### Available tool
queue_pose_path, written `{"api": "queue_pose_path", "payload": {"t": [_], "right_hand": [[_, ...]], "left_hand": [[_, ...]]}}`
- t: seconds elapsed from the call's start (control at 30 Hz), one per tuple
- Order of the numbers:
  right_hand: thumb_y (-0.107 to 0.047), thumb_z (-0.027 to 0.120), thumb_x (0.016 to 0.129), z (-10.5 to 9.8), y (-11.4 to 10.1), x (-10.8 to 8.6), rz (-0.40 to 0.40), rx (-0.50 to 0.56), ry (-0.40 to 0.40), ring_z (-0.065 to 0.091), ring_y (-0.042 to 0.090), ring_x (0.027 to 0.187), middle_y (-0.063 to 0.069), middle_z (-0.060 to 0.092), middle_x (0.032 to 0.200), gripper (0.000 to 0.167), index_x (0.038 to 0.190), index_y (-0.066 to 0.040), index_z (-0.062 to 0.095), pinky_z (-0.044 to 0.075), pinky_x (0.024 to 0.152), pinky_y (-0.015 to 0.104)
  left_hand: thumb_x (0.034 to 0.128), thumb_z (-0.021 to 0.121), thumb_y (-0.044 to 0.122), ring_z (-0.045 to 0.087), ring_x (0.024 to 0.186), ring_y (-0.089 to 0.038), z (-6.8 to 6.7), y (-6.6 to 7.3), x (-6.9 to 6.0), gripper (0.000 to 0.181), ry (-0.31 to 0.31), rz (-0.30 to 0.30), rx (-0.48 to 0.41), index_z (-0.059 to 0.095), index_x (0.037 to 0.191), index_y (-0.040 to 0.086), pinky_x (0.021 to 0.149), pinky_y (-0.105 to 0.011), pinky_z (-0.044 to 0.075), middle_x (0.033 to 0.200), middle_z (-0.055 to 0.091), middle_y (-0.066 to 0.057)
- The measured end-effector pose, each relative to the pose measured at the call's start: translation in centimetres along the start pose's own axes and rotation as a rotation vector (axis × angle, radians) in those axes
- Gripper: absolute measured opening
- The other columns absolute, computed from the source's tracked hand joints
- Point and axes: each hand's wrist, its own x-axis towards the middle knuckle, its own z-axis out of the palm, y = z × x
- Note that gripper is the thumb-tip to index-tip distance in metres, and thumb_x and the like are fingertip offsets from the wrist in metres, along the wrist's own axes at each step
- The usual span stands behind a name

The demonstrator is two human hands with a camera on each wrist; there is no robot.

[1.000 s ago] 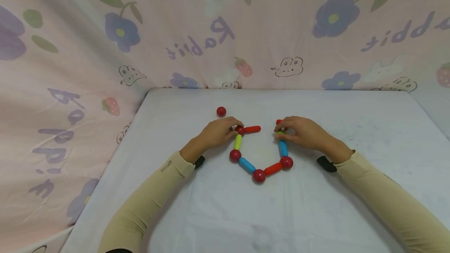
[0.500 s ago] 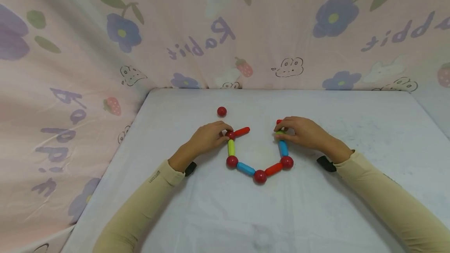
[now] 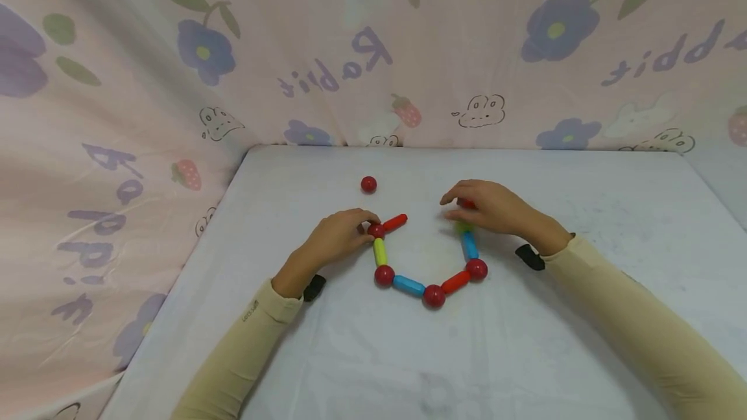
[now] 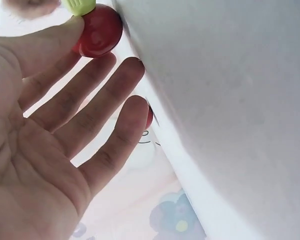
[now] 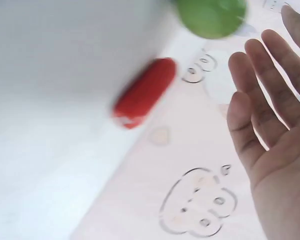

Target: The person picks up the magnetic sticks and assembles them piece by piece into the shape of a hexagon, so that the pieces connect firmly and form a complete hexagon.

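My left hand [image 3: 335, 238] pinches a red ball [image 3: 376, 231] between thumb and fingers, also seen as the red ball [image 4: 101, 31] in the left wrist view. From it a red stick [image 3: 395, 222] points right and a yellow-green stick [image 3: 380, 252] runs down. The open chain continues through red balls, a blue stick [image 3: 409, 285], a red stick [image 3: 456, 282] and another blue stick [image 3: 470, 245]. That ends at a green ball [image 5: 212, 15], mostly hidden in the head view. My right hand [image 3: 496, 206] hovers above it, fingers spread, holding nothing. A red stick [image 5: 146, 92] lies near it.
One loose red ball [image 3: 368, 185] sits farther back on the white tabletop [image 3: 327, 355]. A patterned curtain [image 3: 327, 50] stands behind and to the left of the table.
My left hand has drawn its ball left and toward me, swinging that side of the chain outward. The right hand has let go of the green ball and lifted slightly.
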Motion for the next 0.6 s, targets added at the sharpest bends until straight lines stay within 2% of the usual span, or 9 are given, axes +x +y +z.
{"api": "queue_pose_path", "payload": {"t": [0.13, 0.23, 0.37, 0.6], "right_hand": [[-0.030, 0.073, 0.091, -1.0, -1.0, 2.5, -0.005, 0.044, -0.020, 0.063, 0.022, 0.104, 0.005, 0.070, 0.120, 0.035, 0.123, -0.015, 0.068, 0.055, 0.087, 0.044], [-0.031, 0.072, 0.092, -1.3, -1.8, 4.6, -0.015, 0.095, -0.030, 0.062, 0.019, 0.107, 0.002, 0.069, 0.124, 0.036, 0.124, -0.018, 0.067, 0.054, 0.091, 0.046], [-0.029, 0.073, 0.092, -1.0, -2.6, 7.4, -0.043, 0.155, -0.057, 0.062, 0.019, 0.110, 0.001, 0.068, 0.126, 0.036, 0.125, -0.020, 0.065, 0.053, 0.095, 0.047], [-0.019, 0.072, 0.092, 0.1, -3.0, 11.4, -0.109, 0.199, -0.115, 0.063, 0.032, 0.114, 0.011, 0.066, 0.129, 0.038, 0.128, -0.012, 0.063, 0.052, 0.099, 0.051]], "left_hand": [[0.0898, 0.075, 0.019, 0.065, 0.096, -0.017, 0.1, 0.1, 0.0, 0.035, 0.007, -0.008, 0.009, 0.067, 0.124, 0.019, 0.084, -0.034, 0.056, 0.112, 0.072, 0.002], [0.0899, 0.075, 0.019, 0.065, 0.094, -0.017, 0.0, 0.2, 0.0, 0.034, 0.011, -0.012, 0.016, 0.067, 0.123, 0.019, 0.083, -0.034, 0.056, 0.111, 0.072, 0.002], [0.0906, 0.074, 0.020, 0.064, 0.092, -0.017, 0.1, 0.3, 0.1, 0.036, -0.001, -0.020, 0.014, 0.066, 0.126, 0.018, 0.083, -0.035, 0.056, 0.113, 0.072, 0.001], [0.0903, 0.074, 0.019, 0.065, 0.093, -0.017, 0.4, 0.3, 0.1, 0.038, -0.004, -0.029, 0.005, 0.067, 0.127, 0.016, 0.087, -0.034, 0.057, 0.116, 0.072, 0.000]]}}
